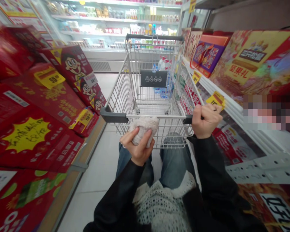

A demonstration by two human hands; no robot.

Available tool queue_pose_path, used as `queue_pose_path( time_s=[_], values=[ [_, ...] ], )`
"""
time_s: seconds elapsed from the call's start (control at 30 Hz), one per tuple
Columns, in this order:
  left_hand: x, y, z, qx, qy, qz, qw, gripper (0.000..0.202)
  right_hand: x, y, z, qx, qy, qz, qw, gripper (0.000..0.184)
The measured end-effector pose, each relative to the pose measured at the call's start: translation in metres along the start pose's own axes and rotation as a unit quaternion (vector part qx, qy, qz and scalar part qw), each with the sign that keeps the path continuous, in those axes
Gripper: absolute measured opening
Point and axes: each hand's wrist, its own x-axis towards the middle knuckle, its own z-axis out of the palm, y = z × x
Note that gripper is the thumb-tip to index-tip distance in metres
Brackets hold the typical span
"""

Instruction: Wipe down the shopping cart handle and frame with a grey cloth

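A wire shopping cart (116,87) stands right in front of me, its basket showing bare wire at the bottom. My left hand (140,143) is closed around a crumpled whitish cloth (146,127), which it presses against the middle of the cart's handle bar. Fingers and thumb wrap the cloth from below. At the right end of the handle, my right hand (206,120) grips the dark corner of the bar (188,120). A dark sign panel (153,79) with round symbols hangs at the far end of the basket.
Red gift boxes (58,93) with yellow price tags are stacked close on the left. A shelf of boxed goods (251,58) runs along the right, near my right hand. Ahead are a lit refrigerated display (116,24) and bottled water packs (166,91). Pale floor tiles (91,164) lie beneath.
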Motion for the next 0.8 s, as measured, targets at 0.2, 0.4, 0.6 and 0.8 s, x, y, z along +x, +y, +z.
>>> queue_pose_path(
  time_s=[0.2,0.4,0.6,0.8],
  values=[
    [0.006,0.004,-0.005,-0.037,-0.003,0.013,0.999,0.051,-0.003,0.009,-0.018,-0.005,-0.010,-0.003,1.000,0.059],
    [0.008,0.000,-0.009,-0.013,0.005,-0.015,1.000,0.047,0.001,-0.007,-0.018,0.029,0.002,-0.050,0.998,0.054],
    [0.007,-0.001,-0.007,-0.020,0.001,-0.035,0.999,0.050,0.006,-0.020,-0.019,0.028,-0.016,-0.044,0.999,0.054],
    [0.003,0.002,-0.007,-0.031,0.005,-0.027,0.999,0.056,0.000,-0.022,-0.026,0.041,-0.022,-0.038,0.998,0.052]
  ],
)
